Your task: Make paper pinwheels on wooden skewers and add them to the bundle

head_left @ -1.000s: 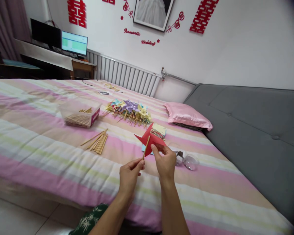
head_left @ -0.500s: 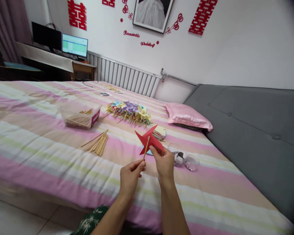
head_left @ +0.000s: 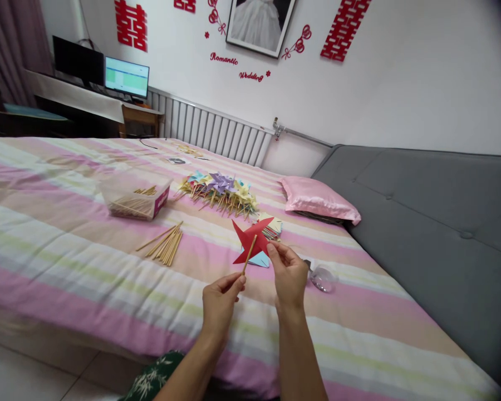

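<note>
A red paper pinwheel [head_left: 247,240] is held up over the bed, its back with the thin wooden stick [head_left: 249,256] facing me. The stick's lower end is pinched between the thumb and fingers of my left hand [head_left: 221,303]. On the right side, my right hand [head_left: 290,273] is closed with its thumb and fingertips at the edge of one red blade. Just behind the pinwheel lie a light blue paper piece [head_left: 259,259] and a stack of paper squares [head_left: 274,226]. Clear round containers [head_left: 322,278] sit right of my right hand, partly hidden by it.
Finished pinwheels [head_left: 223,186] lie in a heap farther back. On the left are a clear plastic box [head_left: 129,197] with sticks and a loose bundle of sticks [head_left: 167,245]. A pink pillow [head_left: 319,197] rests by the grey headboard [head_left: 421,223].
My right hand has shifted a little to the right and turned the pinwheel slightly, its fingers now at a blade's outer edge. My left hand stays on the stick.
</note>
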A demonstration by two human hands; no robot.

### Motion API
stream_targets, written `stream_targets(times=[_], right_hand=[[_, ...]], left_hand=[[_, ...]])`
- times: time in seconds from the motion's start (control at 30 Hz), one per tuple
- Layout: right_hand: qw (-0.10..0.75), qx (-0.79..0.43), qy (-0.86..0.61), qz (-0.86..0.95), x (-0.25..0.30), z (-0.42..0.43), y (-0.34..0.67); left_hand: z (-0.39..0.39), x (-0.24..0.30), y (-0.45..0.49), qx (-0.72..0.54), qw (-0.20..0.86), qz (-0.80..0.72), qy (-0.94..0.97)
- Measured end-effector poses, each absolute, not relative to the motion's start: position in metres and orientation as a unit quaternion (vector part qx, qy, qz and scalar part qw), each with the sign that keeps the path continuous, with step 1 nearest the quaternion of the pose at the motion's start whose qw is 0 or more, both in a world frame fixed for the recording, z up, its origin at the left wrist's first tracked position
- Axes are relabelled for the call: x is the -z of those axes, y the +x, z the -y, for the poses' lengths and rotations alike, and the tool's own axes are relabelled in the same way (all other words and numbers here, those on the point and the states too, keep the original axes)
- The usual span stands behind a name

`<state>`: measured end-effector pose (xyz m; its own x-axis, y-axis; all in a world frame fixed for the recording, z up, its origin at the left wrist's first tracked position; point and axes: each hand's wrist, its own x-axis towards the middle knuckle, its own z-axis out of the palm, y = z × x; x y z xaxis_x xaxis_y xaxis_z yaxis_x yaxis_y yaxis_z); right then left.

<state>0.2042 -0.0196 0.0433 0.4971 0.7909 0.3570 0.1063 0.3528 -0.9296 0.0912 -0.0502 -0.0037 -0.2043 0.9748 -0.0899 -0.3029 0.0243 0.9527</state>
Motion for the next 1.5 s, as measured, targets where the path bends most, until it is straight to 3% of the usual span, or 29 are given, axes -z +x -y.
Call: stream_targets(times=[0.5,1.03,1.1,1.23,1.3,1.5], right_hand=[[0.647,-0.246,-0.540,0.478,-0.037,0.018,0.201],[0.700,-0.329,-0.502,0.387,-0.042,0.018,0.198],[0.695,-0.296,-0.520,0.399,-0.042,0.018,0.197],[0.659,-0.080,-0.584,0.468,-0.045,0.021,0.199],[0.642,-0.032,-0.574,0.507,-0.047,0.021,0.201],[0.663,-0.287,-0.488,0.490,-0.046,0.020,0.204]], left_hand=[[0.049,0.006,0.093,-0.612,0.530,-0.477,0.341],[0.049,0.004,0.092,-0.613,0.566,-0.440,0.332],[0.049,0.005,0.092,-0.609,0.570,-0.435,0.339],[0.048,0.006,0.092,-0.595,0.570,-0.442,0.354],[0.047,0.007,0.093,-0.589,0.569,-0.446,0.362],[0.047,0.006,0.095,-0.577,0.569,-0.445,0.383]])
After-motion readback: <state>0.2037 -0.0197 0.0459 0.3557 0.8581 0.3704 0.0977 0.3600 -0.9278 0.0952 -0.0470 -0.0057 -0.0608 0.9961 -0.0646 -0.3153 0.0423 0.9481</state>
